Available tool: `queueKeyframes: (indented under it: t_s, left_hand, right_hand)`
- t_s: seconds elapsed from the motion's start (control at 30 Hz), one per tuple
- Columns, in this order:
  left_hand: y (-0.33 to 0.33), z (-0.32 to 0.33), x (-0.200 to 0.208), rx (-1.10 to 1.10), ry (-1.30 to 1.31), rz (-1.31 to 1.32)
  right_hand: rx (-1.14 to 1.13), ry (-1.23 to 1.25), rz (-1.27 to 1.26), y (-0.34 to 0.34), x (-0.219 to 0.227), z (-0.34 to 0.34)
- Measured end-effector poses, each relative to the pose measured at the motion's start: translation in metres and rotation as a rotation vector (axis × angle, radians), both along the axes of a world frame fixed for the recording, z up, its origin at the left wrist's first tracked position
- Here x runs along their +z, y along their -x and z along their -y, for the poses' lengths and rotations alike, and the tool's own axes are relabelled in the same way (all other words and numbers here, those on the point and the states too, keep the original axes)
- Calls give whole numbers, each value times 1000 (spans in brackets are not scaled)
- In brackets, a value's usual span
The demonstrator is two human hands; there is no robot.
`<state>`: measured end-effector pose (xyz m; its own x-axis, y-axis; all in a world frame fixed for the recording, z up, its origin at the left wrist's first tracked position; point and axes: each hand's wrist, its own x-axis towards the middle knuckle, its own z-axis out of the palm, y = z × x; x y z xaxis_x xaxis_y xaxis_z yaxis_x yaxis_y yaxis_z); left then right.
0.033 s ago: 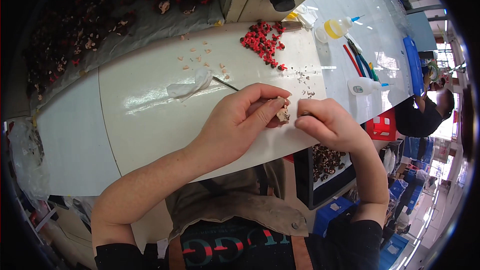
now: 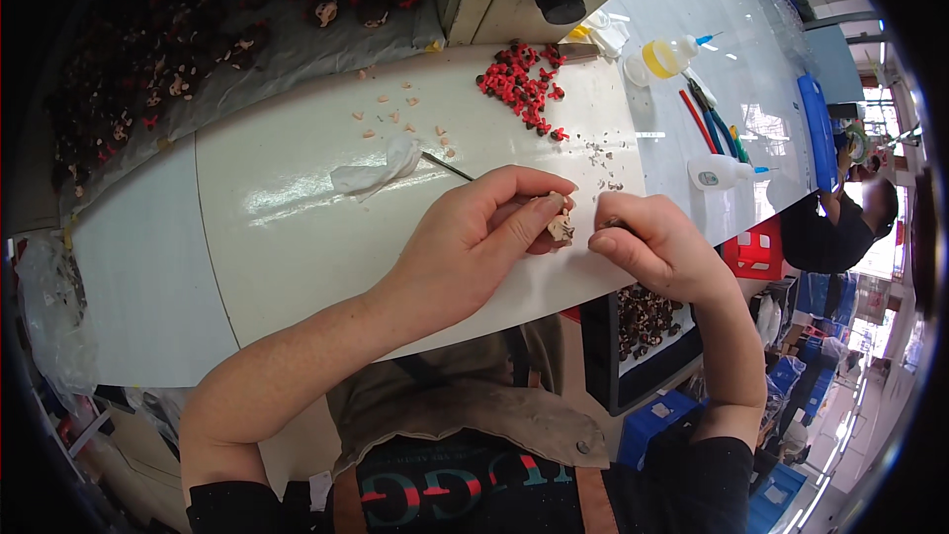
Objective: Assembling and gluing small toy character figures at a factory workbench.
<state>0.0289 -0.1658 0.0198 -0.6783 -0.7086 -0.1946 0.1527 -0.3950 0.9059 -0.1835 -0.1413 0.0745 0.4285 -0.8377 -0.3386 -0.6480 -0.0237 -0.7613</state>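
Over the front part of the white table, my left hand (image 2: 474,237) pinches a small beige piece with dark marks (image 2: 560,227) between thumb and fingers. My right hand (image 2: 657,242) is closed just to the right of it, with a small gap between the two. A bit of something dark (image 2: 615,223) shows inside its curled fingers, too hidden to name. Beyond my left hand lies a crumpled white cloth (image 2: 381,170), and a thin dark rod (image 2: 445,165) runs from it until my left hand hides it.
Small red and dark pieces (image 2: 519,89) are heaped at the back, with beige bits (image 2: 393,117) to their left. Bottles with blue tips (image 2: 720,172) and pliers (image 2: 714,119) lie right. A black tray of brown pieces (image 2: 598,356) sits below the table's edge. Another person (image 2: 830,227) is far right.
My right hand has shifted very slightly to the right, away from the beige piece. My left hand keeps its place and its pinch.
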Motion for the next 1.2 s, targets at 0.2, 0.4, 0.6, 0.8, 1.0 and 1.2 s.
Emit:
queueKeyframes:
  t_s: [0.2, 0.4, 0.6, 0.8, 1.0, 1.2]
  left_hand:
    - [-1, 1, -2, 9, -38, -46]
    - [0, 2, 0, -6, -13, -17]
    - [-1, 3, -2, -18, -23, -39]
    - [-2, 3, -1, -30, -40, -56]
    - [-2, 5, 1, -46, -54, -59]
    - [-2, 6, 0, -54, -57, -38]
  right_hand:
    - [-38, 246, -120, -10, -6, -7]
    - [25, 411, -251, -18, -13, -9]
    - [13, 438, -266, -21, -13, -9]
    - [16, 445, -274, -20, -14, -10]
    - [22, 488, -246, -20, -16, -10]
    - [22, 503, -277, -21, -16, -9]
